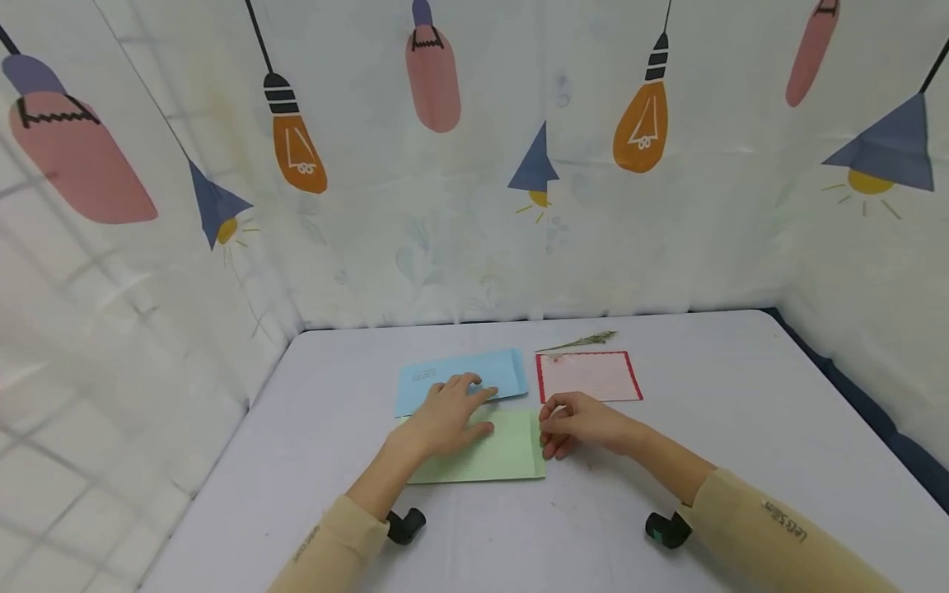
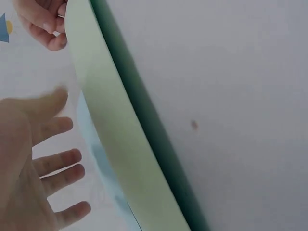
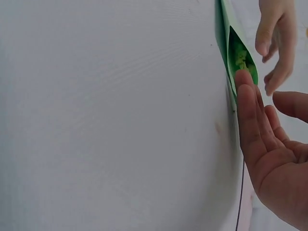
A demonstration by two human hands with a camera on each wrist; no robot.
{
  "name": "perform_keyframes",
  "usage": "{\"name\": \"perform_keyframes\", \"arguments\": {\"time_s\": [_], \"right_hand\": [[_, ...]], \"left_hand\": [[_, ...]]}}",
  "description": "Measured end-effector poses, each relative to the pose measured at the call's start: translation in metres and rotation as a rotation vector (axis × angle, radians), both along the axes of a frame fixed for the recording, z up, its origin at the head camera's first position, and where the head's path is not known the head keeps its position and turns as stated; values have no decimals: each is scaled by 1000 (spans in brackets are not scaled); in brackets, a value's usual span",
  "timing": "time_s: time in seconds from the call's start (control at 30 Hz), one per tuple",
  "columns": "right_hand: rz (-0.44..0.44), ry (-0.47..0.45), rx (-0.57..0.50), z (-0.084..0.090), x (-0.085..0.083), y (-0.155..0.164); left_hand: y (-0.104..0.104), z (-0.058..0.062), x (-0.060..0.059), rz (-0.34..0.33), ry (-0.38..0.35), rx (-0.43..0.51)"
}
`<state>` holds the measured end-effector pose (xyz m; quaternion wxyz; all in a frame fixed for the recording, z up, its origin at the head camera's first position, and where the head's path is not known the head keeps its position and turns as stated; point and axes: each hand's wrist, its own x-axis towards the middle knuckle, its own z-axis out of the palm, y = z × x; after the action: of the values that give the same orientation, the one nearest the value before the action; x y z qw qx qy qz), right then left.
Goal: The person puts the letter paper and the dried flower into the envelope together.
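A pale green envelope (image 1: 482, 461) lies in front of me, its right end standing a little open. Through that mouth the right wrist view shows something yellow-green and leafy (image 3: 240, 55) inside. My left hand (image 1: 448, 416) is spread over the green envelope and the lower edge of a blue envelope (image 1: 474, 366) behind it, holding nothing. At the green envelope's right end is my right hand (image 1: 578, 424); its fingertips (image 3: 244, 79) reach the mouth, fingers fairly straight and thumb apart in the right wrist view.
Right of the blue envelope lies a pale pink card (image 1: 589, 377) with a red border. A dried sprig (image 1: 586, 341) lies just behind the card. All of it rests on a white-covered table (image 1: 296, 461), with a printed curtain (image 1: 474, 247) along the back.
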<state>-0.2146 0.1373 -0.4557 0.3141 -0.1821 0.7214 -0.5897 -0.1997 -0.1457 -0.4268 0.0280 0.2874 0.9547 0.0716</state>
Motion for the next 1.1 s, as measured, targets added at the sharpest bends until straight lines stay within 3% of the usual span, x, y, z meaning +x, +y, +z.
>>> {"name": "perform_keyframes", "arguments": {"time_s": [0.2,0.37,0.73,1.1], "right_hand": [[-41,44,41,4,-6,3],[-69,68,80,6,-12,2],[-105,100,110,8,-18,-4],[-128,112,90,5,-24,-11]], "left_hand": [[-3,-2,-8,9,48,-48],[-4,-3,-19,44,-1,-112],[-8,-5,-44,93,-94,-121],[-4,-6,-57,117,-131,-72]]}}
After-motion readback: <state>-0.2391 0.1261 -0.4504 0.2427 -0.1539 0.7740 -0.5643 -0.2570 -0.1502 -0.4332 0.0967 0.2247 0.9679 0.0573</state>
